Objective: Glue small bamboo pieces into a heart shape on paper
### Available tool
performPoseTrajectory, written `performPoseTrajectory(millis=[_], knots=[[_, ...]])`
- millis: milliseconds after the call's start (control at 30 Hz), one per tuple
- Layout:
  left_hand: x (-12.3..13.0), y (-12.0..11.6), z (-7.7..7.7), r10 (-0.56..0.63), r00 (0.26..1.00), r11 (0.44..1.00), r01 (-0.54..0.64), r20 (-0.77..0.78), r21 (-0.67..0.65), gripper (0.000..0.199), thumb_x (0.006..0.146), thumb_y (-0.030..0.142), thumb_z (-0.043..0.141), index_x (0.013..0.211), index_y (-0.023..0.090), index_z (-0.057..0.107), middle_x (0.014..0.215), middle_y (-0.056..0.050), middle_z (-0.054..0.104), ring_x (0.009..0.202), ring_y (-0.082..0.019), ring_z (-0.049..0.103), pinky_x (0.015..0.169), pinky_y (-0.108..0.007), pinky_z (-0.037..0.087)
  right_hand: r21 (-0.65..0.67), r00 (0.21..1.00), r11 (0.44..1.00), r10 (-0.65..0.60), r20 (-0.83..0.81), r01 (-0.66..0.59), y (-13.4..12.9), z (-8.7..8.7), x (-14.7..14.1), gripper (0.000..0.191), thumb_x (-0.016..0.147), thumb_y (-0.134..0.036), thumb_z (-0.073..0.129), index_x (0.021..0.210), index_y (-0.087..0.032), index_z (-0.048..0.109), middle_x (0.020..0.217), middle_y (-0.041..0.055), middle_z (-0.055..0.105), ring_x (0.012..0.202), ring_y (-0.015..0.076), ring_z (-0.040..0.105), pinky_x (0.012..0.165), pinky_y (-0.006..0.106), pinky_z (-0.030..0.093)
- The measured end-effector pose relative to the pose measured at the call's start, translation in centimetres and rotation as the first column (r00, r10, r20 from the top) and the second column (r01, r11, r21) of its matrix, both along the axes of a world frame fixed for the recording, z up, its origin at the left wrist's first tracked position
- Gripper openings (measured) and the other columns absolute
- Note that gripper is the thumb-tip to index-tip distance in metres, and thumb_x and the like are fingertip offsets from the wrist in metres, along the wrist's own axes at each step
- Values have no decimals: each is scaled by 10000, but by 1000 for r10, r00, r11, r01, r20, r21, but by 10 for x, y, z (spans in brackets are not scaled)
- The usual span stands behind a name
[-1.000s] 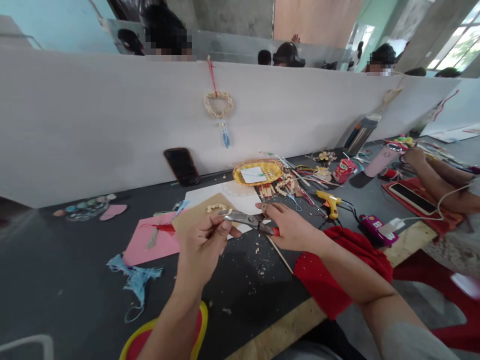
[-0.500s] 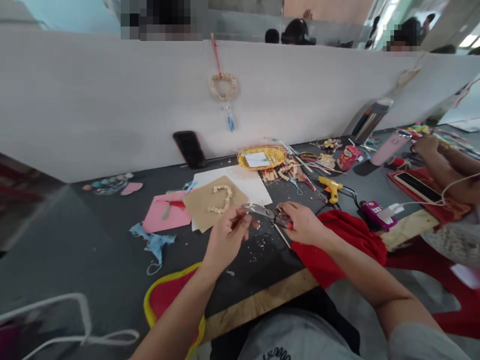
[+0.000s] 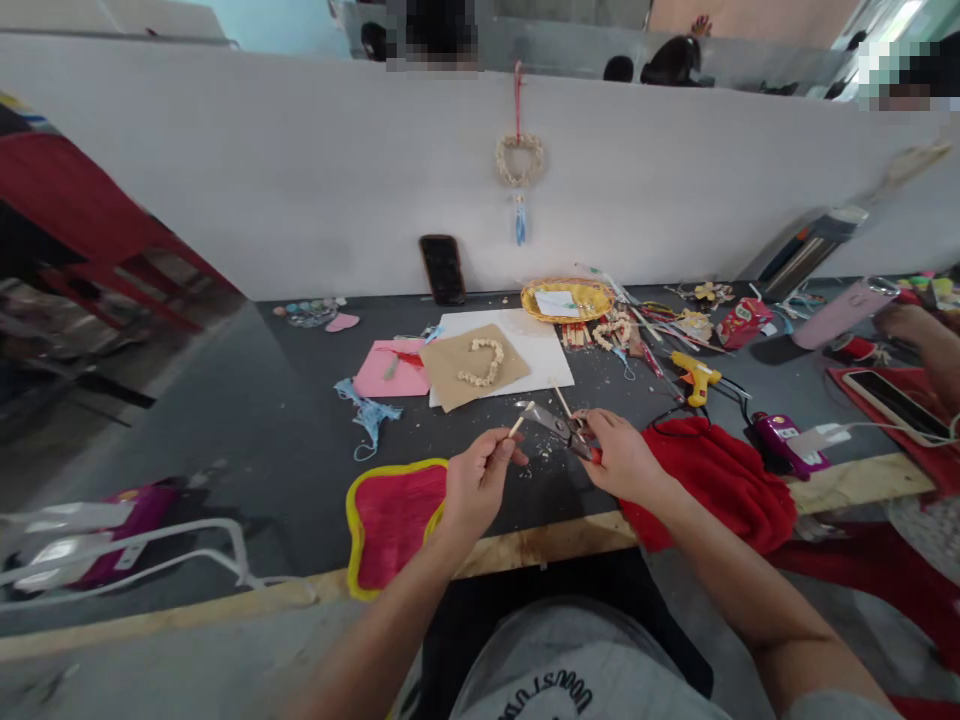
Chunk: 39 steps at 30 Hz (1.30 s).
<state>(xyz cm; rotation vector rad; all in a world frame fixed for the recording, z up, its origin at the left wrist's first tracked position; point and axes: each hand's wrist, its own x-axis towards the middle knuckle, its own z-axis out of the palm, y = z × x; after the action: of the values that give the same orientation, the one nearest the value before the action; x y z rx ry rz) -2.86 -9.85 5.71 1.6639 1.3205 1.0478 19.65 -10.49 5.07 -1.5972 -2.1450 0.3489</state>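
Observation:
My left hand (image 3: 484,478) pinches a short, thin wooden stick (image 3: 516,426), its upper end pointing at the jaws of the pliers. My right hand (image 3: 621,455) is closed around red-handled pliers (image 3: 553,422), whose jaws are at the stick's tip; whether they touch it I cannot tell. A second pale stick (image 3: 561,400) shows behind the pliers, near my right fingers. Small chips lie on the dark table below. Beyond my hands, a curved row of small pale pieces (image 3: 493,365) rests on brown card (image 3: 450,385) over white paper (image 3: 551,355).
A yellow glue gun (image 3: 697,378), red cloth (image 3: 720,480) and purple power block (image 3: 791,442) are on the right. A yellow basket (image 3: 600,302) and phone (image 3: 442,268) stand by the partition. Left are pink paper (image 3: 375,375) and blue threads (image 3: 364,412). A co-worker's hand (image 3: 911,325) is far right.
The view has swung left, so things appear further right. The stick in my left hand now shows plainly, angled up to the plier jaws. Both hands keep their hold.

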Motion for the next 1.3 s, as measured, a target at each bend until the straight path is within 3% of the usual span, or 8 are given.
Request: performPoseTrajectory(millis=[133, 267, 500, 733, 967, 1067, 1300], knots=[[-4, -10, -2, -43, 995, 992, 54, 90, -118, 281, 882, 391, 507, 882, 171, 683, 630, -20, 686, 483, -116, 464, 491, -230, 340, -38, 999, 998, 51, -16, -51, -6, -5, 0, 466, 703, -90, 569, 1165, -143, 536, 1175, 140, 627, 1106, 284, 571, 945, 423, 468], [-7, -13, -5, -111, 953, 931, 199, 282, -305, 323, 849, 454, 550, 855, 152, 665, 578, -20, 658, 414, -77, 346, 427, -212, 236, -54, 997, 995, 78, -25, -79, -10, -10, 3, 463, 693, -73, 565, 1149, -149, 542, 1169, 131, 629, 1115, 278, 566, 966, 425, 463], [-6, -13, -4, -45, 893, 830, 283, 448, -481, 445, 735, 571, 651, 811, 133, 621, 513, -11, 614, 353, -32, 231, 399, -205, 114, -67, 992, 995, 64, -112, -71, -19, -23, -4, 388, 737, -151, 605, 1122, -154, 559, 1096, 128, 658, 1009, 248, 625, 903, 367, 504], [-4, -12, -7, -24, 913, 830, 245, 408, -500, 421, 773, 546, 620, 819, 128, 612, 548, -12, 617, 375, -36, 271, 398, -197, 153, -115, 1000, 993, 23, 4, -22, -18, -23, -5, 341, 745, -136, 573, 1084, -155, 556, 963, 105, 666, 857, 230, 634, 763, 317, 497], [-4, -7, -10, 9, 982, 967, 40, 190, -253, 262, 802, 405, 622, 878, 156, 648, 763, -39, 705, 494, -83, 471, 482, -211, 359, -70, 999, 997, -17, 45, 20, -16, -19, -4, 360, 770, -164, 575, 1127, -152, 536, 1072, 121, 642, 985, 262, 608, 870, 375, 484], [-7, -8, -14, 9, 987, 971, 30, 160, -237, 259, 837, 399, 586, 868, 159, 677, 740, -39, 707, 457, -74, 427, 455, -212, 315, -63, 999, 998, -5, 32, 7, -16, -21, -1, 406, 766, -155, 576, 1169, -157, 524, 1127, 125, 631, 1046, 266, 590, 926, 398, 469], [-7, -8, -18, -15, 950, 909, 143, 311, -392, 309, 775, 440, 653, 785, 131, 656, 661, -49, 683, 406, -45, 306, 404, -203, 182, -95, 1000, 995, 9, 30, -6, -19, -24, 2, 415, 752, -124, 559, 1166, -150, 535, 1132, 127, 634, 1068, 267, 577, 938, 413, 467]])
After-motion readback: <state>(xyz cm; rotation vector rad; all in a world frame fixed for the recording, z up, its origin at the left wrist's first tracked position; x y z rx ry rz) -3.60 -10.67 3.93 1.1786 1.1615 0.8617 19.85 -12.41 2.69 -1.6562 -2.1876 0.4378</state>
